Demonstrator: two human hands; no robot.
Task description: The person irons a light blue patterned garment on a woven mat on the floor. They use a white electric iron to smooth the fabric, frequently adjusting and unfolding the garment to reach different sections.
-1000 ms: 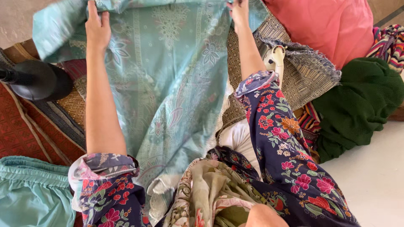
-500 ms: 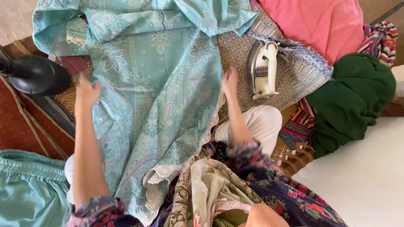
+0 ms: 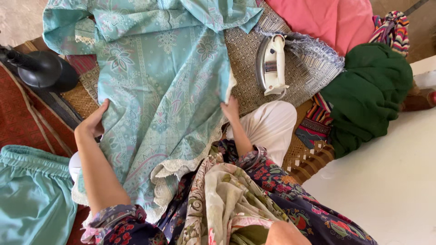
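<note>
Gripping the pale turquoise printed cotton garment (image 3: 163, 90) at both side edges, your left hand (image 3: 93, 122) and right hand (image 3: 230, 109) close their fingers on it while its length runs away from you, beside the white iron (image 3: 271, 63).

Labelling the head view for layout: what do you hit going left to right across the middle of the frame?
black rounded stand base → left hand → light blue printed garment → right hand → white clothes iron → dark green cloth
</note>
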